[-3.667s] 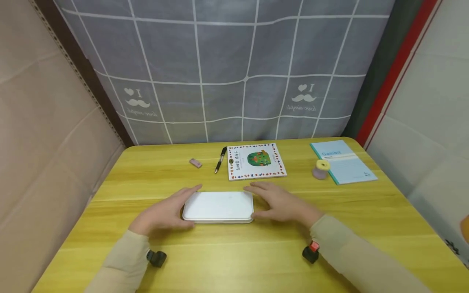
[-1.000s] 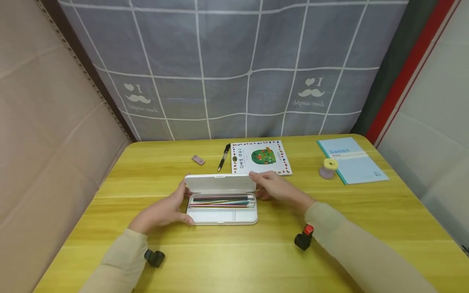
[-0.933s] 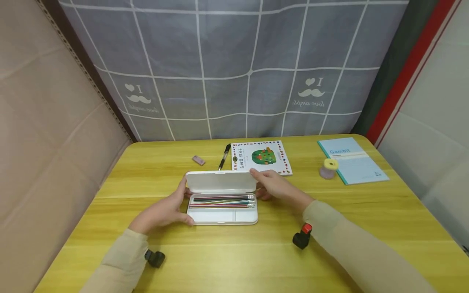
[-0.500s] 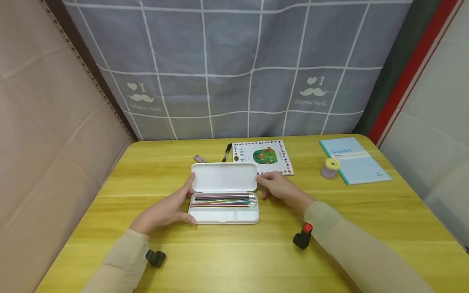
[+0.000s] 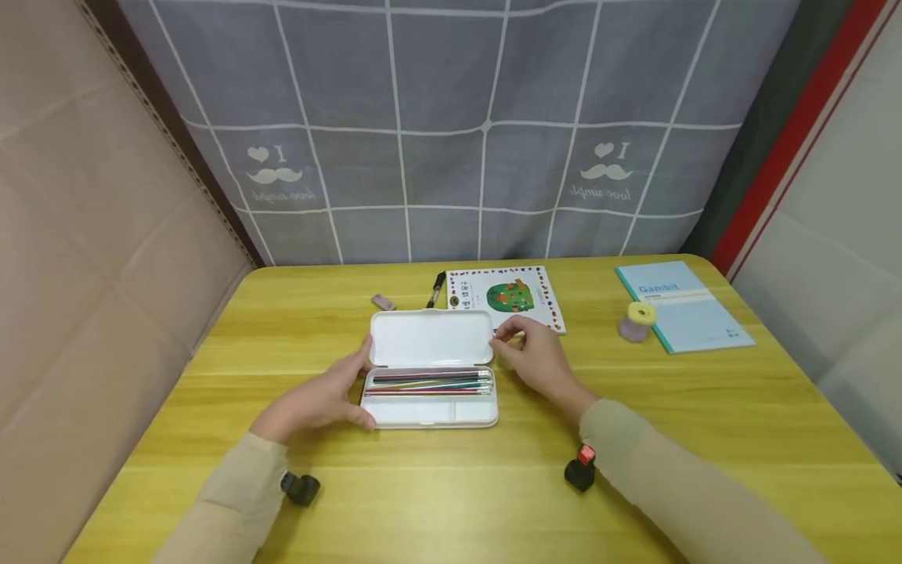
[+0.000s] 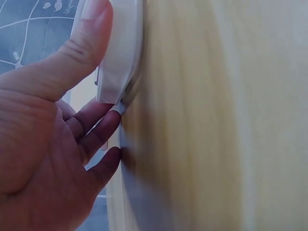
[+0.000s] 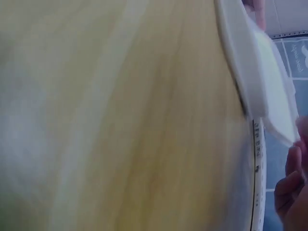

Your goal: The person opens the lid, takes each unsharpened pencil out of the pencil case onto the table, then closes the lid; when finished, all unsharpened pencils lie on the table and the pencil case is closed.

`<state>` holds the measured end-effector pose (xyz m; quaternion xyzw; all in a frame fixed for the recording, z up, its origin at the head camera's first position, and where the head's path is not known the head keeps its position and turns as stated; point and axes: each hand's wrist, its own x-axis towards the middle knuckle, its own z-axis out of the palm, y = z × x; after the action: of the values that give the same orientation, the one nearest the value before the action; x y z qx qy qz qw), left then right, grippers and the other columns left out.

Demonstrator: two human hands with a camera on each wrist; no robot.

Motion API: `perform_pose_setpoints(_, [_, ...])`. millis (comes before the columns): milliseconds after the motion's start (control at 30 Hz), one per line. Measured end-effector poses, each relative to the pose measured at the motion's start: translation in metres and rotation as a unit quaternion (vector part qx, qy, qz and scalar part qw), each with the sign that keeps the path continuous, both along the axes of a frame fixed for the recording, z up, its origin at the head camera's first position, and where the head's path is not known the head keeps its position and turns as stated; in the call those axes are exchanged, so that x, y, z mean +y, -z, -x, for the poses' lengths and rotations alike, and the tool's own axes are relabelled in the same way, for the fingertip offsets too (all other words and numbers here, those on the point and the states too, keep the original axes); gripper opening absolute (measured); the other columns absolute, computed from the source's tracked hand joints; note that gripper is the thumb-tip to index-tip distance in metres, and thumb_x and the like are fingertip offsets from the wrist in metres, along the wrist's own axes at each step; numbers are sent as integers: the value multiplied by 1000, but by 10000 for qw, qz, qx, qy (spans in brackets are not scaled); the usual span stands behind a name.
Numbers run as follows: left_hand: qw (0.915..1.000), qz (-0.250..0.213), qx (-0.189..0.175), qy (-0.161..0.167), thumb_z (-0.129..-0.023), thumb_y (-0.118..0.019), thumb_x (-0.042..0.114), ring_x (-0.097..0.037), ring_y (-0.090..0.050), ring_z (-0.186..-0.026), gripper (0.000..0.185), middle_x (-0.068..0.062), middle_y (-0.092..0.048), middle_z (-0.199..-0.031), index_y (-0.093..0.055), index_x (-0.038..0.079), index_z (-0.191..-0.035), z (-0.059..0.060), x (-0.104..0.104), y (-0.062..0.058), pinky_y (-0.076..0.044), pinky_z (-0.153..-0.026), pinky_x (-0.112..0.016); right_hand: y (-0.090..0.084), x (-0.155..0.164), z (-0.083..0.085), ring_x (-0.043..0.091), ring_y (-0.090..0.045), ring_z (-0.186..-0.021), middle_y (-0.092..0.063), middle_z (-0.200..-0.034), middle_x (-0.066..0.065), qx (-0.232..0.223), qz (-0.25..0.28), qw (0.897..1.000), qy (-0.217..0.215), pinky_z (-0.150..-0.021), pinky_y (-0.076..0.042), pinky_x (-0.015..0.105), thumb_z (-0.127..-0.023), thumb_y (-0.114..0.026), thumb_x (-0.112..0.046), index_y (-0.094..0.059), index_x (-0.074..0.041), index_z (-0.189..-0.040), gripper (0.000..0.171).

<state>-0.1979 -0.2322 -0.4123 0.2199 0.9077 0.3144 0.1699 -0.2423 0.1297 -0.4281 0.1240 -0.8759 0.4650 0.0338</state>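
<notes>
Pencil case [image 5: 409,410] sits open on the surface [image 5: 451,493], pencils [image 5: 426,382] in its rear compartment, lid [image 5: 431,338] tilted back. Left hand [image 5: 320,403] grips the case's left end, thumb at the front corner; right hand [image 5: 539,362] pinches the lid's right edge, fingers drawn close.

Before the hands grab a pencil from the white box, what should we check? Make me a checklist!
1. Lid open: ok, it is tipped up behind the box.
2. Pencils easy to see: ok, they lie in the back part.
3. Left hand steadying the box: ok, it grips the left end.
4. Right hand free: not ok, it's at the lid's right edge.
5. Lid would stand alone: cannot tell, with that hand there.
</notes>
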Motion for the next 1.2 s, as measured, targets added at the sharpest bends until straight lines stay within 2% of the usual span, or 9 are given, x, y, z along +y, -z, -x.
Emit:
perform_pose_setpoints(67, [10000, 73, -18, -6, -75, -91, 38, -38, -37, -145, 142, -13, -57, -141, 12, -2, -163, 1, 0, -2, -20, -122, -62, -4, -3, -4, 13, -56, -69, -72, -93, -2, 756, -393, 9951, -498, -63, -48, 28, -91, -83, -16, -80, -13, -99, 9])
perform_pose_setpoints(133, [9999, 98, -65, -23, -75, -92, 37, -39, -34, -146, 142, -13, -57, -142, 13, -2, -163, 1, 0, -4, -18, -122, -62, -7, -8, -8, 11, -56, -70, -74, -94, -5, 1115, -698, 9853, -1085, -64, -49, 28, -90, -84, -17, -83, -15, -102, 13])
perform_pose_setpoints(200, [9999, 110, -103, -39, -74, -92, 36, -41, -32, -147, 142, -14, -56, -141, 13, -3, -163, 1, 0, -5, -17, -122, -63, -10, -13, -10, 8, -56, -71, -75, -96, -7, 1144, -949, 9767, -1545, -64, -50, 27, -90, -85, -19, -84, -16, -106, 16])
perform_pose_setpoints(300, [9997, 132, -166, -79, -74, -92, 37, -41, -29, -148, 143, -14, -56, -142, 13, -3, -163, 1, 0, -6, -16, -123, -63, -10, -21, -12, 5, -59, -76, -76, -98, -8, 895, -1218, 9718, -1809, -68, -51, 27, -90, -84, -20, -84, -17, -108, 18])
perform_pose_setpoints(400, [9997, 136, -194, -68, -74, -92, 38, -42, -26, -149, 143, -13, -55, -141, 14, -1, -163, 2, 0, -5, -15, -122, -64, -9, -26, -13, 7, -65, -85, -76, -98, -9, 811, -1582, 9682, -1760, -76, -54, 30, -90, -84, -19, -85, -19, -108, 17])
perform_pose_setpoints(500, [9997, 105, -224, -47, -74, -92, 38, -42, -24, -149, 144, -10, -55, -139, 15, 0, -163, 2, 0, -5, -14, -122, -64, -9, -31, -15, 10, -69, -92, -75, -99, -10, 1019, -2038, 9600, -1630, -81, -56, 32, -91, -83, -21, -85, -22, -107, 16])
perform_pose_setpoints(800, [9996, 142, -245, -28, -74, -92, 36, -42, -24, -147, 144, -12, -53, -137, 16, -1, -162, 3, 2, -9, -14, -122, -64, -11, -44, -22, 14, -69, -90, -78, -99, -10, 1741, -2933, 9311, -1291, -74, -58, 34, -89, -85, -24, -86, -26, -103, 14])
perform_pose_setpoints(967, [9993, 279, -233, -28, -74, -92, 37, -42, -25, -149, 145, -14, -53, -141, 16, -1, -163, 4, 3, -9, -15, -123, -63, -11, -47, -23, 14, -71, -89, -78, -98, -10, 1857, -3018, 9277, -1173, -73, -59, 35, -89, -86, -26, -86, -26, -100, 11])
perform_pose_setpoints(1200, [9995, 184, -263, 69, -74, -92, 36, -45, -26, -145, 146, -15, -53, -138, 17, -4, -161, 6, 2, -6, -16, -121, -65, -9, -48, -25, 15, -69, -88, -77, -99, -9, 1875, -3123, 9233, -1214, -69, -59, 35, -90, -85, -24, -86, -25, -100, 10])
